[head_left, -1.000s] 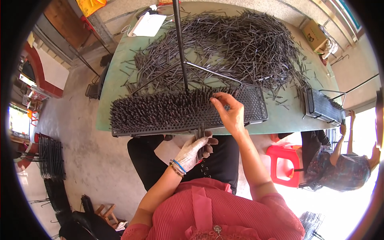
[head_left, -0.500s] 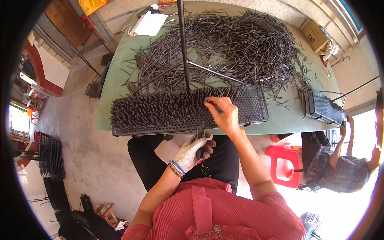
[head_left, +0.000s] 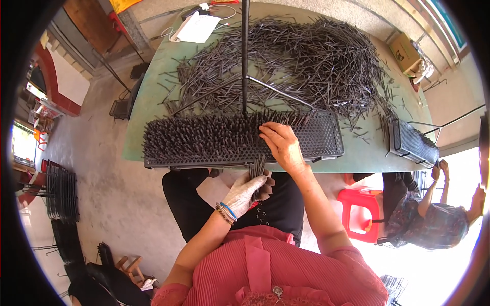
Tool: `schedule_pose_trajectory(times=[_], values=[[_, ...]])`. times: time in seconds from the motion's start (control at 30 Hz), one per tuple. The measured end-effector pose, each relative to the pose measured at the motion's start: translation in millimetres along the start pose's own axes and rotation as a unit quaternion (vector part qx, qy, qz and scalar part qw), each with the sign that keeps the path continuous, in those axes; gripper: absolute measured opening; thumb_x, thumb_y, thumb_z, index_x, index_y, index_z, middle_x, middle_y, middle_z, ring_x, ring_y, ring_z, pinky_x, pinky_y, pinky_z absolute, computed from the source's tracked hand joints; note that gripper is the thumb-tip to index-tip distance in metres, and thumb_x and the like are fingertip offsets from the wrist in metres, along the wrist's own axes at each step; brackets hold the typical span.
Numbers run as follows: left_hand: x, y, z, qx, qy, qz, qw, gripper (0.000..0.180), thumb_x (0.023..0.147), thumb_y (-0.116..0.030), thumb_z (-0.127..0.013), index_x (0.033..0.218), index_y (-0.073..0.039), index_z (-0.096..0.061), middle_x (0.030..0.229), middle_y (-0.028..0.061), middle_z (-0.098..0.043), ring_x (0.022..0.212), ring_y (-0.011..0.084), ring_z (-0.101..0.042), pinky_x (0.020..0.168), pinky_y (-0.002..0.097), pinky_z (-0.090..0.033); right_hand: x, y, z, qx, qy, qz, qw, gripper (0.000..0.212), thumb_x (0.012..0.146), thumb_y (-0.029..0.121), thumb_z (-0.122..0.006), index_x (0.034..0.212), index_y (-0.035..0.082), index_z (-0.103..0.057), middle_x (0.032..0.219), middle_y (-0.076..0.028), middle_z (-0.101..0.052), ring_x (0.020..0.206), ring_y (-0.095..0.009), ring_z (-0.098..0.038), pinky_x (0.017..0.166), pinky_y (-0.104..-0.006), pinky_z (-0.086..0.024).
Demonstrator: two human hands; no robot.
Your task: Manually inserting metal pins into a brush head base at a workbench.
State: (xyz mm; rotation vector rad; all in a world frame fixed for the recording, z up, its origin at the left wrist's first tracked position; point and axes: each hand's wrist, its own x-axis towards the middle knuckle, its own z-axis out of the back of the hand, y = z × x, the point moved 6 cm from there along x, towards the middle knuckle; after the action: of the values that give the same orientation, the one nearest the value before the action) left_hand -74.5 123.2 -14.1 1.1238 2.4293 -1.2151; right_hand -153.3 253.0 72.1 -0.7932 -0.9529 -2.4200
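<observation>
A long black perforated rack [head_left: 321, 137] lies across the near edge of the table, its left and middle holes packed with upright dark sticks [head_left: 199, 135]. The right end shows bare holes. My left hand [head_left: 244, 193], in a pale glove, is closed around a bundle of thin dark sticks [head_left: 257, 167] just below the rack's front edge. My bare right hand [head_left: 284, 147] is over the rack, fingers pinched together at the right border of the packed sticks. What sits between those fingertips is hidden.
A large heap of loose dark sticks [head_left: 332, 66] covers much of the green table [head_left: 153, 102]. A metal rod [head_left: 245, 61] rises from the rack. A white pad [head_left: 196, 28] and a cardboard box [head_left: 405, 53] lie farther back. On the right, another person [head_left: 429, 219] works at a second rack [head_left: 412, 143].
My right hand has edged slightly up and left at the packed sticks, its fingers drawn closer together. My left hand keeps its bundle below the rack. The whole view has shifted a little.
</observation>
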Motion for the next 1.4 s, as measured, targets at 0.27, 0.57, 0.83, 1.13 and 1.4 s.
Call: schedule_pose_trajectory(times=[0.27, 0.57, 0.83, 1.13, 1.4], values=[[-3.3, 0.4, -4.6, -0.037, 0.006, 0.028, 0.999, 0.027, 0.096, -0.021, -0.059, 0.118, -0.006, -0.055, 0.096, 0.0096, -0.067, 0.074, 0.0152, -0.066, 0.060, 0.0248, -0.053, 7.1, -3.7, -4.0, -0.009, 0.040, 0.007, 0.999, 0.027, 0.083, 0.001, -0.066, 0.110, 0.001, -0.066, 0.110, -0.012, -0.063, 0.098, -0.030, -0.060, 0.086, -0.0380, -0.047], [-2.5, 2.4, -1.8, -0.024, -0.004, 0.016, 1.000, 0.026, 0.096, -0.023, -0.059, 0.116, -0.007, -0.056, 0.098, 0.0104, -0.068, 0.076, 0.0159, -0.066, 0.062, 0.0250, -0.053, 8.3, -1.4, -5.3, -0.007, 0.059, 0.048, 0.997, 0.027, 0.083, 0.002, -0.067, 0.110, 0.001, -0.066, 0.109, -0.012, -0.063, 0.098, -0.030, -0.060, 0.087, -0.0384, -0.046], [-4.2, 0.4, -0.3, 0.020, -0.011, 0.016, 1.000, 0.025, 0.097, -0.019, -0.057, 0.118, -0.006, -0.055, 0.102, 0.0095, -0.067, 0.084, 0.0162, -0.067, 0.068, 0.0269, -0.055, 13.6, 8.0, -9.0, -0.064, 0.060, 0.041, 0.995, 0.029, 0.083, 0.003, -0.067, 0.112, 0.000, -0.065, 0.109, -0.011, -0.062, 0.094, -0.030, -0.058, 0.085, -0.0388, -0.045], [-5.9, -0.5, 3.4, -0.033, -0.022, -0.025, 0.999, 0.025, 0.098, -0.019, -0.056, 0.119, -0.004, -0.054, 0.104, 0.0087, -0.066, 0.084, 0.0146, -0.065, 0.071, 0.0266, -0.056, -16.6, 12.2, 12.4, 0.135, 0.019, -0.235, 0.962, 0.024, 0.085, 0.016, -0.074, 0.101, -0.002, -0.070, 0.090, -0.011, -0.068, 0.072, -0.017, -0.063, 0.065, -0.0294, -0.049], [-5.7, -1.6, -2.7, -0.039, -0.002, -0.026, 0.999, 0.028, 0.097, -0.020, -0.058, 0.118, -0.003, -0.053, 0.100, 0.0080, -0.066, 0.082, 0.0137, -0.065, 0.067, 0.0258, -0.055, -60.4, -12.5, -9.6, 0.289, 0.100, -0.406, 0.861, 0.031, 0.084, 0.022, -0.077, 0.097, -0.005, -0.071, 0.077, -0.007, -0.070, 0.070, -0.010, -0.061, 0.064, -0.0258, -0.049]])
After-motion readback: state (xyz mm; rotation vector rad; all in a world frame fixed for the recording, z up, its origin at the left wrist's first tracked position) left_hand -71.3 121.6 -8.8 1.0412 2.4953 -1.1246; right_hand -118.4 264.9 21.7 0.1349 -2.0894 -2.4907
